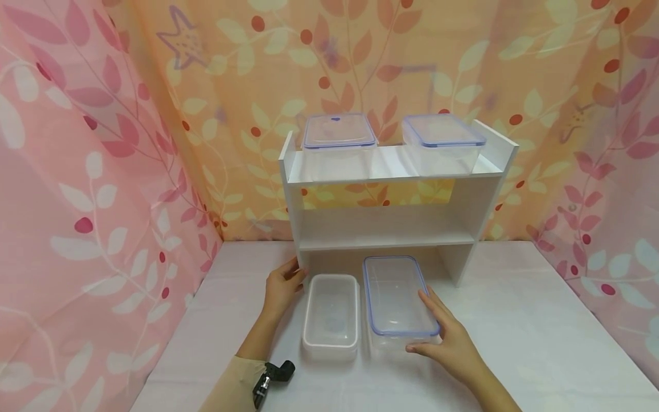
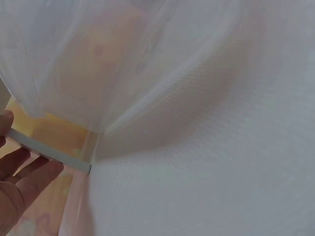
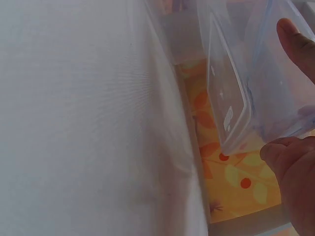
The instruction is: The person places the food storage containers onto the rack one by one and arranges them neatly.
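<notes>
My left hand (image 1: 282, 284) grips the lower front edge of the side panel on the left of a white shelf (image 1: 386, 226). In the left wrist view, thumb and fingers lie on either side of that panel (image 2: 51, 153). My right hand (image 1: 453, 343) holds a clear food container (image 1: 399, 294) with a blue-rimmed lid by its near right corner, thumb on the near side and fingers along the lid's right edge. The container's underside (image 3: 229, 96) shows in the right wrist view. Between the hands stands a smaller clear container (image 1: 331, 312) with a whitish rim.
On the shelf's top board stand two blue-rimmed clear containers, one at the left (image 1: 340, 140) and one at the right (image 1: 445, 137). The shelf rests toward the back of a white-covered table (image 1: 530, 337). Patterned curtains (image 1: 247, 103) enclose the back and both sides.
</notes>
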`<state>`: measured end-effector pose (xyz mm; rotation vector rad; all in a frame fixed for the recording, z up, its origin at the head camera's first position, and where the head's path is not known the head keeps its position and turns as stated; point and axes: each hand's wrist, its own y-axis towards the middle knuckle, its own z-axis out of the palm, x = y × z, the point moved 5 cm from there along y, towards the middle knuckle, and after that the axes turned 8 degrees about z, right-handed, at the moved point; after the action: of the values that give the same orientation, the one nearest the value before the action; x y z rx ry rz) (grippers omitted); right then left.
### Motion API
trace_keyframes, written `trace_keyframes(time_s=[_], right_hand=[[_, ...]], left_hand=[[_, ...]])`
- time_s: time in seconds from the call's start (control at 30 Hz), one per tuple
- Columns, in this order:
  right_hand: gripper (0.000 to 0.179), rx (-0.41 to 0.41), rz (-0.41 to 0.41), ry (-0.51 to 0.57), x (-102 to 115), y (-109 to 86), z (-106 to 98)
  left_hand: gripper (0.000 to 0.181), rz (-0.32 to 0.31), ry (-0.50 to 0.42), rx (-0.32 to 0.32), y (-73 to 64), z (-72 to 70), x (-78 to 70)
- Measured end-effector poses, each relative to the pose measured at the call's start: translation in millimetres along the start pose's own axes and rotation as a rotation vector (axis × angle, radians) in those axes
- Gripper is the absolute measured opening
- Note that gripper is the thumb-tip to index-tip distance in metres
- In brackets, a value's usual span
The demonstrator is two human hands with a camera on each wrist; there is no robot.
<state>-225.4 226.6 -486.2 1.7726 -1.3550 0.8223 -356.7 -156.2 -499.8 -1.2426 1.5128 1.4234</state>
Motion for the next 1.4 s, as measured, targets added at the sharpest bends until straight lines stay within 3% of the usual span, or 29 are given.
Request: trace_keyframes(time_s=[0.6,0.83,1.03,1.4], right_hand=[[0.109,-0.029,-0.096,0.023,27,-11.3,-7],[0.108,-0.043,-0.134,0.005,39,-15.9,-11],[0.108,-0.053,-0.172,0.031,47,-16.9,-15],[0.107,-0.034,-0.171,0.079,51,-18.8,-24]], left_hand=[[0.051,0.005,0.026,-0.012,-2.4,-3.2,1.4],[0.053,-0.021,0.002,0.033,-10.1,-3.5,-31.5],[0.054,-0.014,-0.009,0.016,-1.0,-2.3,-4.6],[0.055,-0.015,-0.012,-0.003,2.7,0.5,3.4]])
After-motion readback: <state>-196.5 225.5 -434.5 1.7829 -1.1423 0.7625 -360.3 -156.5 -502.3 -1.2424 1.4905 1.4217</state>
